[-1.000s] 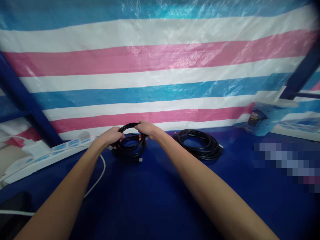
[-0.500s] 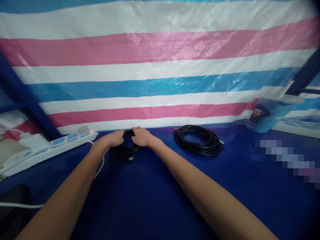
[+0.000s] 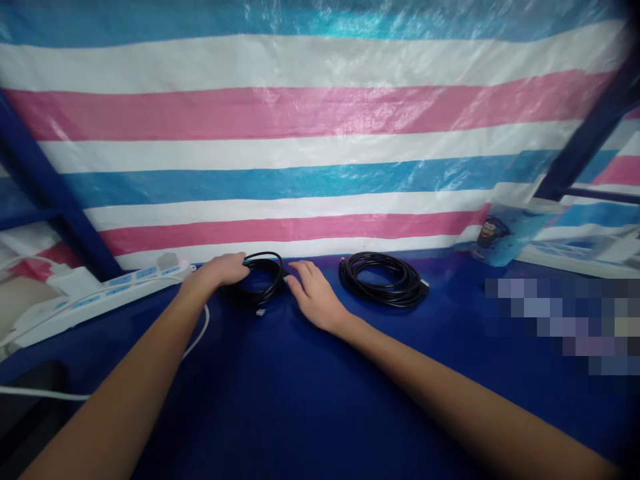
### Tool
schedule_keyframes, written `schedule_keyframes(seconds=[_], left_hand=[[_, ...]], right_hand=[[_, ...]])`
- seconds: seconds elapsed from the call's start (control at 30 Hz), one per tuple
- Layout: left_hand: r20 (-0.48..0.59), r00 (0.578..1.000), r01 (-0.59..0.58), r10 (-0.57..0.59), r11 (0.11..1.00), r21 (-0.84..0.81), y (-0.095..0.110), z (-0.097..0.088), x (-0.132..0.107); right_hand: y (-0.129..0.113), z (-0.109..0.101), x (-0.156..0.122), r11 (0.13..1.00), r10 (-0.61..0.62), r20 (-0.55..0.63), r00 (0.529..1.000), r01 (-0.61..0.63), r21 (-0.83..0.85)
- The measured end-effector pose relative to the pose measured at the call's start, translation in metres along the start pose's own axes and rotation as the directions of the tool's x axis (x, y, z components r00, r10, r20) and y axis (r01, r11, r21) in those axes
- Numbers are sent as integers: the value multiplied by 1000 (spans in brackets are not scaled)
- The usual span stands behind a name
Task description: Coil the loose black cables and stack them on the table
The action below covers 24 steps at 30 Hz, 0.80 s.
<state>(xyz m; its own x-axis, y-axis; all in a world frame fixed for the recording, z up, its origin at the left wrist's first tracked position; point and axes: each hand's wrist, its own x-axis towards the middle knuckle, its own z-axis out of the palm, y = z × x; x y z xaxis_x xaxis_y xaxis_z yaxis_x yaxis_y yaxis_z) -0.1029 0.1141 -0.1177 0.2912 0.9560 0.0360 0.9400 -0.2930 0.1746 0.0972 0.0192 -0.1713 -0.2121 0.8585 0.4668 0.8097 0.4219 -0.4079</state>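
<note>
Sheeting (image 3: pixel 310 113) in wide pink, white and blue stripes is filling the background, hanging behind a dark blue counter (image 3: pixel 280 400). Blue frame bars (image 3: pixel 30 157) are slanting at both sides. On the left, a white power strip (image 3: pixel 107 297) is lying aslant on the counter. At the far right, a translucent blue container (image 3: pixel 505 237) is standing, bearing a printed cartoon figure. Between these, the right coil (image 3: pixel 387 295), of black cable, is lying near the foot of the sheeting, apart from both hands. The left coil (image 3: pixel 274 288), smaller and also black, is sitting on the counter between the hands. At its left side, the left hand (image 3: pixel 227 270) is gripping the loops. The right hand (image 3: pixel 317 300) is keeping its grip loose, thumb and fingers parted, just beside a dark cable end (image 3: pixel 286 275) at the coil's right edge; whether the thumb is touching it, I cannot tell. A silver plug (image 3: pixel 261 312) is poking out at the left coil's front. A tiny red light (image 3: pixel 184 261) is glowing on the power strip.
</note>
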Motion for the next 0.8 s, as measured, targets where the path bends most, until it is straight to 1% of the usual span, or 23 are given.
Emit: schedule_keyframes(seconds=[0.07, 0.13, 0.17, 0.23, 0.27, 0.3, 0.33, 0.37, 0.43, 0.47, 0.5, 0.53, 0.6, 0.7, 0.8], left_hand=[[-48, 999, -4, 4, 1000, 11, 10, -11, -5], [-122, 991, -47, 49, 999, 14, 27, -21, -12], [-164, 982, -90, 91, 996, 10, 39, -25, -17], [-248, 945, -221, 213, 975, -5, 70, -25, -29], [-291, 918, -285, 269, 958, -14, 88, -19, -37], [-321, 891, -346, 321, 938, -21, 107, -10, -45], [-349, 864, -396, 363, 918, -24, 126, 3, -54], [-363, 836, -448, 411, 894, -19, 143, 18, -64], [-336, 776, -569, 534, 823, -7, 170, 50, -80], [-310, 749, -618, 586, 786, -5, 179, 65, -86], [-291, 731, -646, 617, 763, -4, 185, 77, -91], [-286, 736, -642, 614, 766, -6, 187, 85, -95], [-277, 763, -610, 584, 792, -11, 188, 92, -98], [-257, 811, -547, 526, 837, -15, 185, 87, -98], [-224, 837, -515, 499, 857, -12, 187, 83, -98]], right_hand=[[5, -21, -23, 989, -120, 67, 991, 125, -83], [19, -45, -44, 965, -171, 129, 977, 193, -177], [29, -56, -53, 956, -154, 135, 979, 182, -232], [50, -75, -66, 934, -52, 89, 995, 80, -348], [59, -81, -71, 917, 18, 54, 998, 5, -399], [67, -85, -74, 896, 82, 30, 996, -61, -441], [71, -87, -76, 875, 135, 23, 991, -108, -472], [73, -87, -76, 859, 170, 39, 985, -129, -495], [72, -87, -76, 849, 191, 111, 975, -108, -518], [69, -88, -76, 849, 189, 145, 971, -88, -521], [66, -89, -75, 849, 189, 166, 968, -76, -523], [64, -92, -74, 848, 193, 172, 966, -76, -524], [62, -99, -73, 846, 208, 155, 966, -98, -524], [66, -112, -74, 854, 207, 115, 972, -122, -505], [69, -119, -78, 867, 183, 121, 976, -102, -488]])
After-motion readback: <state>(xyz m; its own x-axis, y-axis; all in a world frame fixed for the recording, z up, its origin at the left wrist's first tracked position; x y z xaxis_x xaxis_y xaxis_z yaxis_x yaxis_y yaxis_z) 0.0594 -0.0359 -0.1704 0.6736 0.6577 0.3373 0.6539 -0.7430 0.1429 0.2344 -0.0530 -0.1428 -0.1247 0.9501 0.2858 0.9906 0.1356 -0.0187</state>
